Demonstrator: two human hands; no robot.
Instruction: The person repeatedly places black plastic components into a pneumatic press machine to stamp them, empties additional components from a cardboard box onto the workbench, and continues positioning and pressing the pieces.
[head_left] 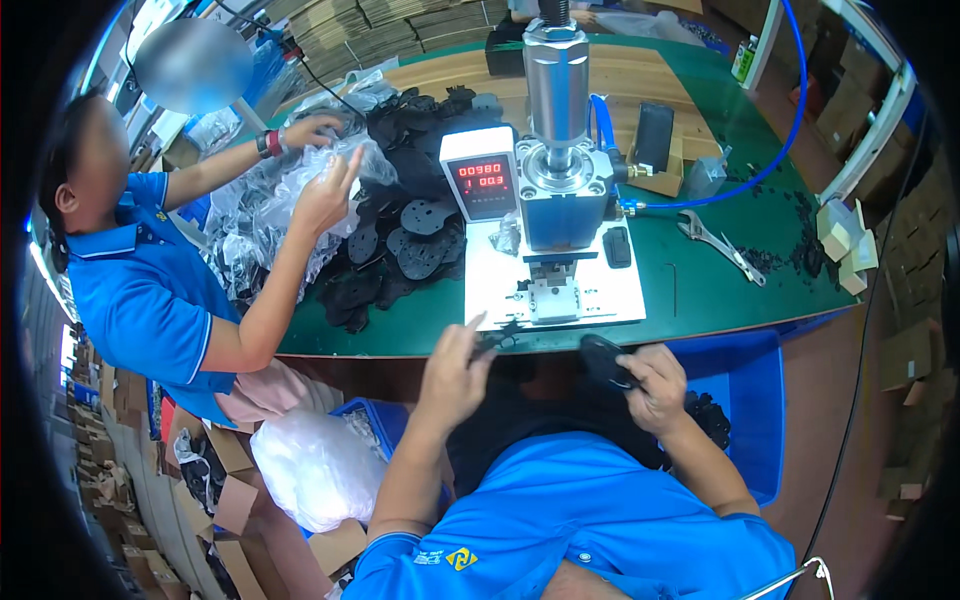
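Seen from the head camera, the left hand (pixel 455 365) is pinching a small, flat black part (pixel 500 340) at the near edge of the green tabletop (pixel 700 290), just before a pneumatic press (pixel 560 180). The right hand (pixel 655 385) is gripping a dark, glossy oval piece (pixel 605 358) just below that edge. A neighbouring person's hand (pixel 325 195) is lifting clear plastic wrap (pixel 300 165) beside a heap of black discs (pixel 410 240).

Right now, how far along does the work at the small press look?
Done: hard to tell; black parts lie in the blue bin, whether pressed is unclear. In hand: the left hand holds a small black part at the press base; the right hand grips another black piece. Left: a large heap of black parts on the table.
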